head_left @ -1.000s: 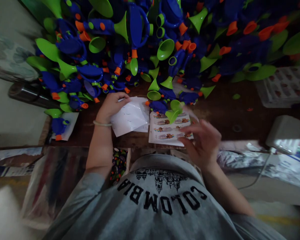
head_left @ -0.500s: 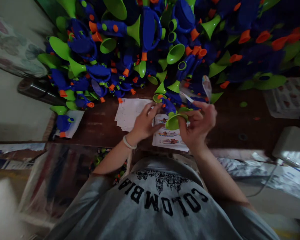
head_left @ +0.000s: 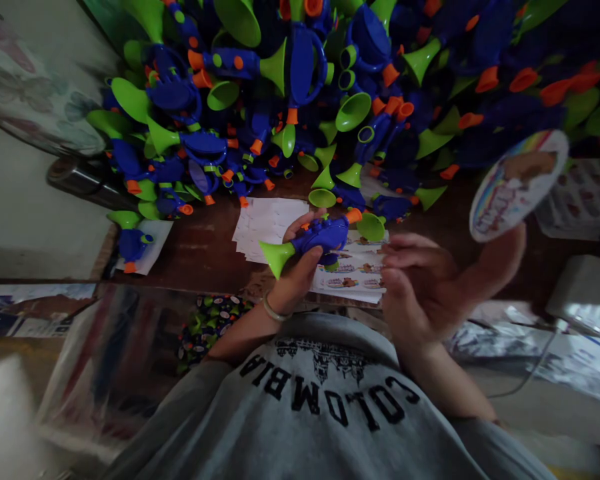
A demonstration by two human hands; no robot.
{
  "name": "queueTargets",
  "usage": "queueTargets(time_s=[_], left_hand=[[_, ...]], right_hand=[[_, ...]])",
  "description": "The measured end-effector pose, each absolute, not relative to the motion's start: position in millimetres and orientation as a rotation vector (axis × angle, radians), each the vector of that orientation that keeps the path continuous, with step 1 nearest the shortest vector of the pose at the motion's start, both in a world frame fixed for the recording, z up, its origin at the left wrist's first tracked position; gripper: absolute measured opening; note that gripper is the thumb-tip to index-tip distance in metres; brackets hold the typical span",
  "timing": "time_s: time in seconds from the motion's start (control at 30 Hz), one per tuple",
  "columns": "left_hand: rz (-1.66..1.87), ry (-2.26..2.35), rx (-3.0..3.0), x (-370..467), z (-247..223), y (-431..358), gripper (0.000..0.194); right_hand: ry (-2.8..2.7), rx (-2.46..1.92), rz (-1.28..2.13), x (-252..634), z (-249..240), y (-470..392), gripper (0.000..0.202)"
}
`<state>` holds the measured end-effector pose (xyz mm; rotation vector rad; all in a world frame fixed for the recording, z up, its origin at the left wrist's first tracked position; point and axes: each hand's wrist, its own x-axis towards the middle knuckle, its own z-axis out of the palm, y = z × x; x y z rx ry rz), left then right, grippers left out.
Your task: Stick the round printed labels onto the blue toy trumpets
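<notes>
My left hand is closed round a blue toy trumpet with a lime-green bell and an orange mouthpiece. The bell points left and the mouthpiece right. An oval sticker with a rainbow edge and a brown figure clings to a raised fingertip of my right hand. The other fingers of that hand are stretched towards the trumpet, apart from it. Under the trumpet lies a sticker sheet with rows of small printed pictures, partly hidden by the toy and my left hand.
A large heap of similar toy trumpets covers the back of the dark table. Beside the sheet lie white papers. A dark cylinder and one more trumpet are at left. A white box stands at right.
The trumpet has turned, its bell now pointing left in my left hand. My right hand has let go of the bell and moved right and nearer the camera, carrying the sticker.
</notes>
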<state>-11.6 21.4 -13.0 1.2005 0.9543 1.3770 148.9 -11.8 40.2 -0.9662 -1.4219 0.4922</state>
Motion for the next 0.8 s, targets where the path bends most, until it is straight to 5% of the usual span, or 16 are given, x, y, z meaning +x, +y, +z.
queueTargets(time_s=[0.17, 0.8], left_hand=[[1.225, 0.808, 1.21, -11.0, -12.4, 11.5, 0.083], [1.26, 0.768, 1.304, -7.4, 16.5, -0.7, 0.077]], right_hand=[[-1.329, -0.931, 0.651, 145.2, 43.9, 4.5, 0.082], [-1.231, -1.147, 0.546, 126.2, 43.6, 0.2, 0.058]])
